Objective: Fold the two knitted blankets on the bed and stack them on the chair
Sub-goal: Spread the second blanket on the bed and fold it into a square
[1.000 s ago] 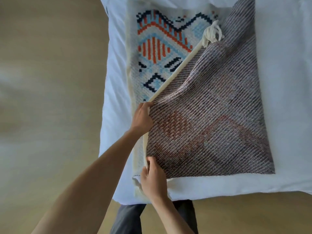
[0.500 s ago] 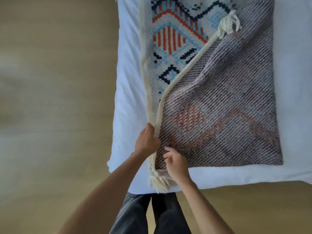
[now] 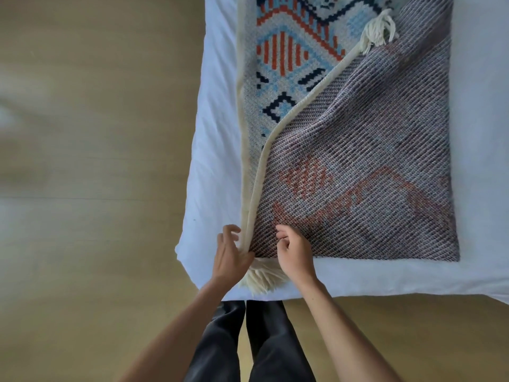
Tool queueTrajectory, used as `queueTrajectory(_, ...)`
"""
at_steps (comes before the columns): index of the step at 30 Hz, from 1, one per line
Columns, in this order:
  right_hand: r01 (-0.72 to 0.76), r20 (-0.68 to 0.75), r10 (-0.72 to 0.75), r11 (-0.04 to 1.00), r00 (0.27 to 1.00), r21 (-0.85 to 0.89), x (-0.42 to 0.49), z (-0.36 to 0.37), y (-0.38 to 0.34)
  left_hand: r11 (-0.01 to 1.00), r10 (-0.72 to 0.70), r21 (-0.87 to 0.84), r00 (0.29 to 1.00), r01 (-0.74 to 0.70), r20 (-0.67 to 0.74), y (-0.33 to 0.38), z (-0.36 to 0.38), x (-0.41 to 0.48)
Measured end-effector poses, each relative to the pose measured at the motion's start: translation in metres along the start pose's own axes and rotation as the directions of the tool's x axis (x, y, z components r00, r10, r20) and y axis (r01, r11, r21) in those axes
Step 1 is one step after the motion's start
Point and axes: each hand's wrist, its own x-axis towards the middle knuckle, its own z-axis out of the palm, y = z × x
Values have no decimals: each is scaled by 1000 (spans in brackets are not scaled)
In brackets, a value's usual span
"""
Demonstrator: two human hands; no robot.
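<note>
One knitted blanket lies on the white bed, folded over so its grey-purple reverse faces up. The orange, blue and navy patterned side shows at the upper left. A cream tassel marks the far folded corner, and more tassels hang at the near corner. My left hand holds the two cream border edges together at that near corner. Just to its right, my right hand has curled fingers bunching the reverse fabric. No second blanket and no chair are in view.
The bed's near edge runs across just beyond my dark trousers. Wooden floor fills the left side and the area below the bed. White sheet borders the blanket on the right.
The folded cream edge has come closer to the lower edge near the corner. My left hand slid down to the tasselled corner; my right hand stayed on the fabric beside it.
</note>
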Motion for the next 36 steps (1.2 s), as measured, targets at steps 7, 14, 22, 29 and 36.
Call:
queueTrajectory(7,18,18,-18,1000,1000,-8,-4,-6,11,959,-24,279,973,-42,228,-10,6,4)
queueTrajectory(14,46,19,-46,999,999,-17,-4,-12,21,883,-42,469,991,-23,128,-9,8,13)
queueTrajectory(22,72,34,-71,997,997,-8,-3,-14,24,947,-119,308,990,89,81,-24,0,12)
queueTrajectory(29,122,75,-115,987,991,-102,-7,-13,19,935,-171,320,985,154,27,-16,13,12)
queueTrajectory(36,40,200,17,960,980,-277,-18,-18,-7,914,-186,365,982,177,-9,2,-8,-14)
